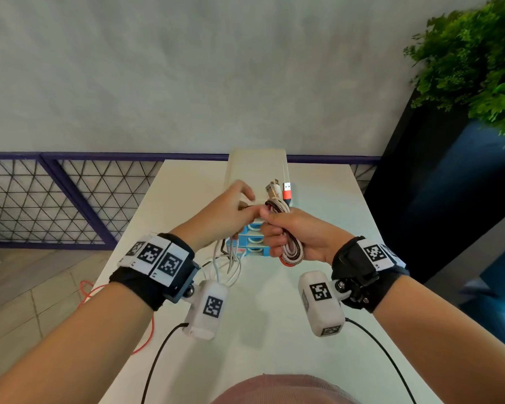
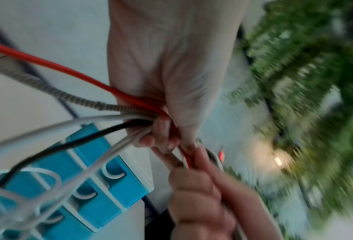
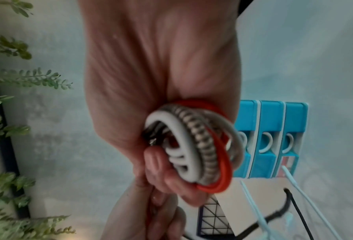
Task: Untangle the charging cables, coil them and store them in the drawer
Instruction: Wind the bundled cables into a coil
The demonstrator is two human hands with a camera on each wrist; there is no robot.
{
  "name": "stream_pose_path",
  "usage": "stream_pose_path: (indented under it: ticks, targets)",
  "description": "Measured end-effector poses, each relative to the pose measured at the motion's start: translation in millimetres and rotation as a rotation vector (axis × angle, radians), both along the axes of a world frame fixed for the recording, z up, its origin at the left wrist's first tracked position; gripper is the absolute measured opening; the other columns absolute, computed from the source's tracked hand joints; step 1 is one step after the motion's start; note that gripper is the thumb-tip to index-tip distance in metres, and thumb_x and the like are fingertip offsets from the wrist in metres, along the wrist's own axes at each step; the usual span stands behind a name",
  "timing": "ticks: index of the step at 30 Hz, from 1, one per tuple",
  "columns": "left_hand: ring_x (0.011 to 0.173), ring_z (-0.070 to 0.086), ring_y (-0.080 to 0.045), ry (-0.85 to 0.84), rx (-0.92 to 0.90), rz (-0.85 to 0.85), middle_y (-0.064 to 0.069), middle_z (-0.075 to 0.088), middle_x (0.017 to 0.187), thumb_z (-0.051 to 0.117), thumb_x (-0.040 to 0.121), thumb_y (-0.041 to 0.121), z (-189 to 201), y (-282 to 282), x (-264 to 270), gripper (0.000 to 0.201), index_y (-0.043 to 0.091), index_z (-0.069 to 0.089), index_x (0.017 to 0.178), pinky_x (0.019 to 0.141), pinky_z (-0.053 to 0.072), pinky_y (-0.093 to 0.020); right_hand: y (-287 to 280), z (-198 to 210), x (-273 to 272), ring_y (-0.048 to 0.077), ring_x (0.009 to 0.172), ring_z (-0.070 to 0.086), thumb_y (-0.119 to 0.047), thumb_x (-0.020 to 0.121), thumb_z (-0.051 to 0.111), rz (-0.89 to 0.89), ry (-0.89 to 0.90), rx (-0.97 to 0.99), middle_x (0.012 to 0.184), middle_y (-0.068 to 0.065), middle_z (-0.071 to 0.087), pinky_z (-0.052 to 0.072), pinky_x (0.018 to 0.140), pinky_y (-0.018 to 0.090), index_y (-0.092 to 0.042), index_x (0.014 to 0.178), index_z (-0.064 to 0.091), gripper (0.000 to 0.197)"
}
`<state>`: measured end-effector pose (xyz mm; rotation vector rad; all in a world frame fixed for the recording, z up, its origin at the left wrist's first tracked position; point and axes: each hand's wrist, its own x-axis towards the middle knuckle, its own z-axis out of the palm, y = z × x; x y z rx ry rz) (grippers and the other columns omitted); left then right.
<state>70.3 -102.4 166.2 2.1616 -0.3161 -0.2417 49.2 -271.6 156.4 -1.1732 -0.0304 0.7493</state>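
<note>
Both hands [image 1: 292, 231] (fisted) — round cables [image 1: 290, 249]

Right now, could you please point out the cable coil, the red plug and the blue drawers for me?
cable coil [image 3: 194, 146]: right wrist view, on its braided loop.
red plug [image 1: 287, 191]: head view, on its red body.
blue drawers [image 2: 102, 183]: left wrist view, on a drawer front.

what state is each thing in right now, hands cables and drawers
right hand: grips the cable coil
cable coil: wound in loops, plugs sticking out the top
left hand: pinches the loose cable strands
loose cable strands: uncoiled, hanging to the table
blue drawers: all three shut
</note>
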Motion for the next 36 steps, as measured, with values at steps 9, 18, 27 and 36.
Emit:
stream_pose_path:
  ticks: [9, 18, 27, 36]
  targets:
    - [0.044, 0.037, -0.015, 0.792, -0.445, -0.166, 0.001, 0.037, 0.047, 0.022, 0.095, 0.059, -3, 29, -4, 0.061, 0.012, 0.051, 0.068, 0.053, 0.041, -0.022, -12, 4, 13, 0.008, 0.045, 0.034, -0.020, 0.101, 0.047, -0.133, -0.199, -0.232, 0.059, 0.000, 0.033, 0.041, 0.046, 0.022, 0.006, 0.117, 0.056, 0.032]
    - [0.053, 0.038, -0.011, 0.649, -0.606, -0.221, 0.006, 0.034, 0.060, 0.029, 0.101, 0.038, -15, 23, -21, 0.035, 0.016, 0.042, 0.077, 0.072, 0.039, -0.025, -8, -2, 16, 0.010, 0.047, 0.038, -0.027, 0.101, 0.047, -0.185, -0.244, -0.272, 0.058, -0.001, 0.035, 0.042, 0.048, 0.023, -0.008, 0.094, 0.057, 0.023]
    - [0.069, 0.058, -0.002, 0.053, 0.018, -0.076, 0.007, 0.059, 0.076, 0.029, 0.102, 0.037, -8, -31, -41, 0.028, 0.026, 0.052, 0.089, 0.070, 0.047, -0.025, -3, -16, 13, 0.028, 0.088, 0.059, -0.080, 0.077, 0.040, -0.109, -0.077, -0.152, 0.089, 0.014, 0.060, 0.046, 0.100, 0.045, -0.012, 0.083, 0.062, 0.072]
    - [0.076, 0.048, -0.025, -0.163, 0.764, -0.154, -0.009, 0.050, 0.094, 0.040, 0.096, 0.010, -1, -56, -43, 0.033, 0.006, 0.049, 0.128, 0.066, 0.038, -0.037, -3, -6, 3, 0.010, 0.045, 0.042, -0.074, 0.061, 0.058, -0.114, 0.006, -0.149, 0.048, -0.005, 0.042, 0.042, 0.052, 0.024, -0.016, 0.091, 0.061, 0.066]
